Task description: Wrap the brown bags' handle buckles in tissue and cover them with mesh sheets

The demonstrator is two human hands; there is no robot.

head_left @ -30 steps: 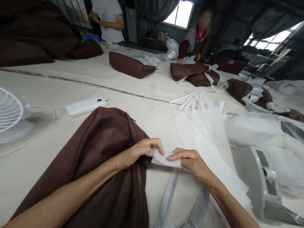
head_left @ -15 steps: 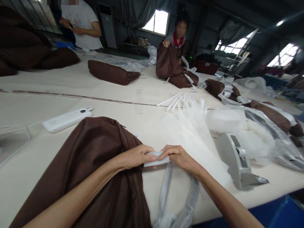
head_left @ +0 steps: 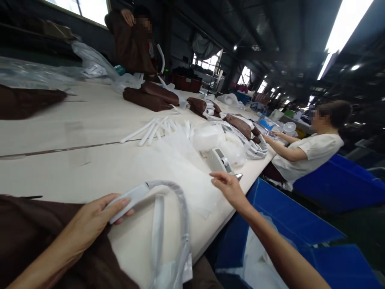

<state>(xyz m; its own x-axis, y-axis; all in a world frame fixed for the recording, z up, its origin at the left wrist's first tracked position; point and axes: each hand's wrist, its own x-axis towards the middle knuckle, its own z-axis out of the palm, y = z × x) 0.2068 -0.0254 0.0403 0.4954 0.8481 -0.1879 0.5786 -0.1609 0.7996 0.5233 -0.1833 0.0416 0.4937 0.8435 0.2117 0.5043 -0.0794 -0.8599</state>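
While the left hand (head_left: 93,220), resting on the brown cover (head_left: 30,237), pinches the folded end of the white strap (head_left: 136,192) near the table (head_left: 75,168) edge, the right hand (head_left: 227,186) hangs with fingers loose (nothing held) over thin white sheets (head_left: 180,172), just short of the grey tape dispenser (head_left: 218,160).

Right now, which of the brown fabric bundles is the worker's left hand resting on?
The nearest brown bundle, bottom left of the view: the left hand lies on it, holding a white strap. The other bundles lie farther up the table.
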